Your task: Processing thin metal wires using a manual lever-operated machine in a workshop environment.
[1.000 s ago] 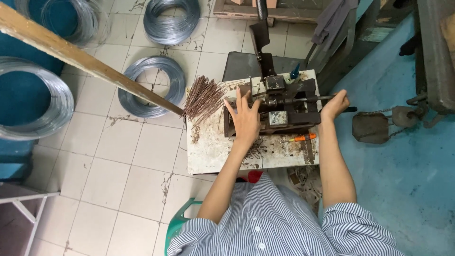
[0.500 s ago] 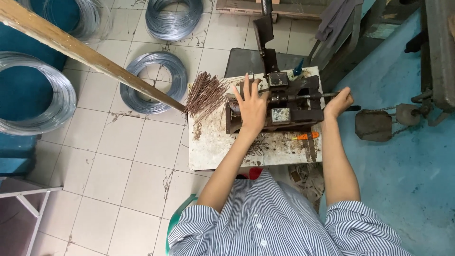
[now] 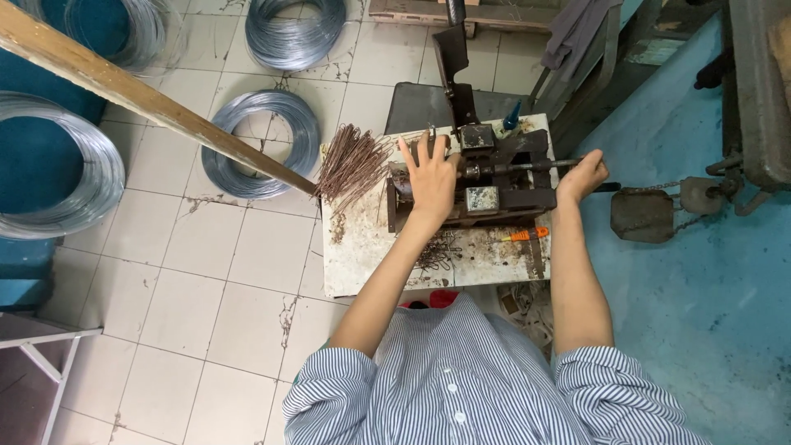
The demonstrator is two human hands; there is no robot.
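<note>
On top of the dark machine (image 3: 482, 185), left hand (image 3: 430, 175) laid flat, fingers spread wide and pointing far, palm down over the left part of the frame; holding nothing that can be seen. At the right end of the machine, right hand (image 3: 582, 176) closed around the horizontal bar (image 3: 527, 167), thumb side up, grip narrow and tight. Both forearms bare, running near to far from striped sleeves (image 3: 494, 387).

Under the machine, a stained white table (image 3: 362, 255), machine set toward its far right. Just left of the left hand, a bundle of short brown rods (image 3: 350, 169), fanned out at the far end, lying across the table's far-left corner and partly over its edge. Near the left wrist, a loose tangle of small bent wire pieces (image 3: 437, 251) on the tabletop. Right of those, an orange-handled tool (image 3: 523, 236) lying flat, near the machine's near edge. At the machine's far side, a dark upright lever plate (image 3: 453, 62).

Further out on the tiled floor (image 3: 189, 272), coils of grey wire (image 3: 259, 140) to the left, well apart from the table. Across the upper left, a slanted wooden beam (image 3: 124, 86), its lower end near the rods. On the right, blue floor (image 3: 709, 313) with a metal weight on a chain (image 3: 651, 213).
</note>
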